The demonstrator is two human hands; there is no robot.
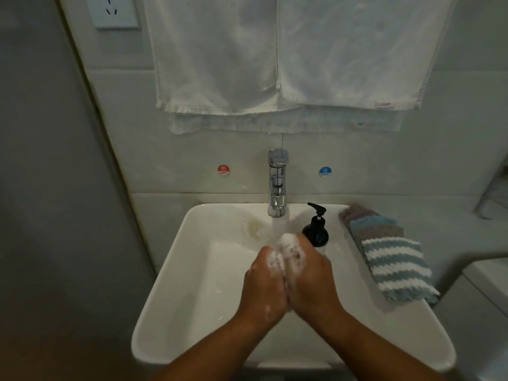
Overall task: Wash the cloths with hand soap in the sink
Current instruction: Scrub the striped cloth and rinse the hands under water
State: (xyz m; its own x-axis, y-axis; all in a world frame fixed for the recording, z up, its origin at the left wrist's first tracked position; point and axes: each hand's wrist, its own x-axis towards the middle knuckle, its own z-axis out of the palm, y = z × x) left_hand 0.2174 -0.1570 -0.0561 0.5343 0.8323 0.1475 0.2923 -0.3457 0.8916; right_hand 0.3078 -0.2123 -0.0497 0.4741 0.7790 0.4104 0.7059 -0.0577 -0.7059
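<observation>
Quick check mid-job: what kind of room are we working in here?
Most likely a bathroom or washroom. There is a white sink with a chrome tap against a tiled wall, white towels hanging above it, and a pump soap bottle standing on the rim.

"HOT" red sticker (223, 170), "COLD" blue sticker (325, 171)

Dim light, greyish cast. Pale tiled wall (412, 160) ahead of me. Plain grey wall (41, 188) on my left. White socket (115, 11) top left. Two white towels (220, 56) hang side by side on tile. Below them red hot sticker (223, 170), blue cold sticker (325, 171). White fixture (489, 273) at right edge, unclear.
</observation>
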